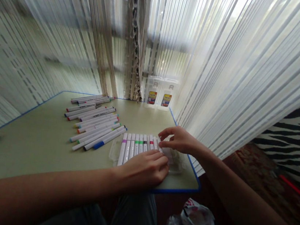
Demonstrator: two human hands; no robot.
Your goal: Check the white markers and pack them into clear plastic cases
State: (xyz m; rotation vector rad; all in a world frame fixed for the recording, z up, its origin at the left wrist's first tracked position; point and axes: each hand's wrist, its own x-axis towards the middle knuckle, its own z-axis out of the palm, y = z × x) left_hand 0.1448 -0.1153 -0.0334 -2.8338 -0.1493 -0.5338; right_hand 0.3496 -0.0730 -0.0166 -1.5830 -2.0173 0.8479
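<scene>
Hands work at the near edge of the surface [38, 142]. The left hand [145, 169] lies palm-down on the near ends of the cased markers [137, 146], fingers loose, gripping nothing. The right hand [179, 140] pinches the end marker [159, 143] at the row's right. The row sits between both hands in a clear case [114, 152]. Judged progress: early, about seven markers cased and room left to the right. Many more loose markers [95, 125] lie beyond and left of the left hand. Two clear packs [160, 93] stand well beyond the hands, at the curtain [239, 83].
</scene>
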